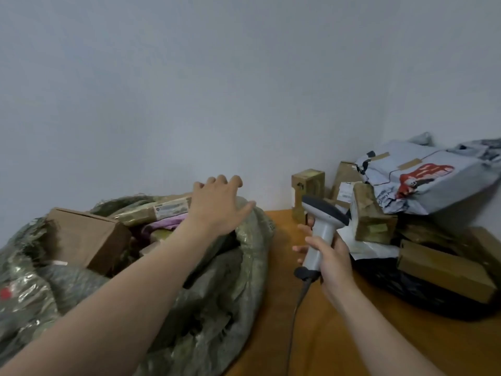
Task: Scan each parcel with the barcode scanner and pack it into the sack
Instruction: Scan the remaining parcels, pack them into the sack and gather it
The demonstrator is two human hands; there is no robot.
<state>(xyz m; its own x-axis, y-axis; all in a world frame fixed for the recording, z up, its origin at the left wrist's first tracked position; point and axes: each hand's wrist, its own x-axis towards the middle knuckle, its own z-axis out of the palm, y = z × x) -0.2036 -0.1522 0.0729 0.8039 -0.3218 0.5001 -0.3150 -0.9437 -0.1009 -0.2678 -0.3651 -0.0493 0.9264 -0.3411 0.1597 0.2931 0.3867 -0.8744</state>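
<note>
A green woven sack lies open on the left, with a brown cardboard box and a taped parcel with a label inside it. My left hand reaches over the sack's mouth with fingers spread and holds nothing. My right hand grips the handle of a grey barcode scanner, whose cable hangs down. A pile of parcels sits on the right: a grey mailer bag with a red print, a taped brown parcel and a flat cardboard box.
The orange-brown table carries the pile and the sack. A small upright box stands by the wall behind the scanner. A black plastic bag lies under the right-hand parcels. The grey wall closes off the back.
</note>
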